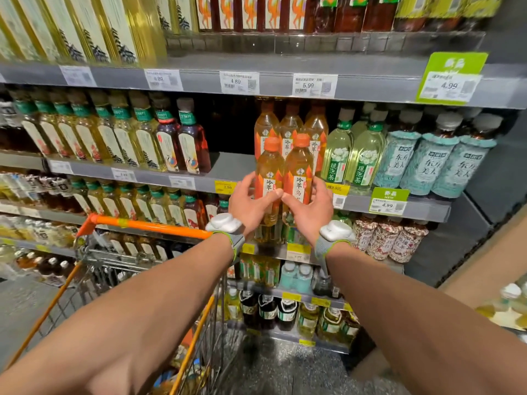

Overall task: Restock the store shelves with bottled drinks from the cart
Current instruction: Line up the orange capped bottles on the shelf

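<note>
Left hand [251, 203], right hand [309, 212] grip 2 bottles [269, 166].

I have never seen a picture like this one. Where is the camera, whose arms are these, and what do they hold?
There is no machine here. The camera sits on a person's head and looks forward and down, so the two bare arms belong to that person. The left hand grips the left bottle, a yellow tea with an orange cap. The right hand grips the right bottle, which is the same drink, close beside it. Both are held in front of a grey shelf, where a row of the same bottles stands just behind them. Other drinks fill the shelves around. A white box is strapped on each wrist; I cannot tell what it does. At the lower left is the orange cart handle.
</note>
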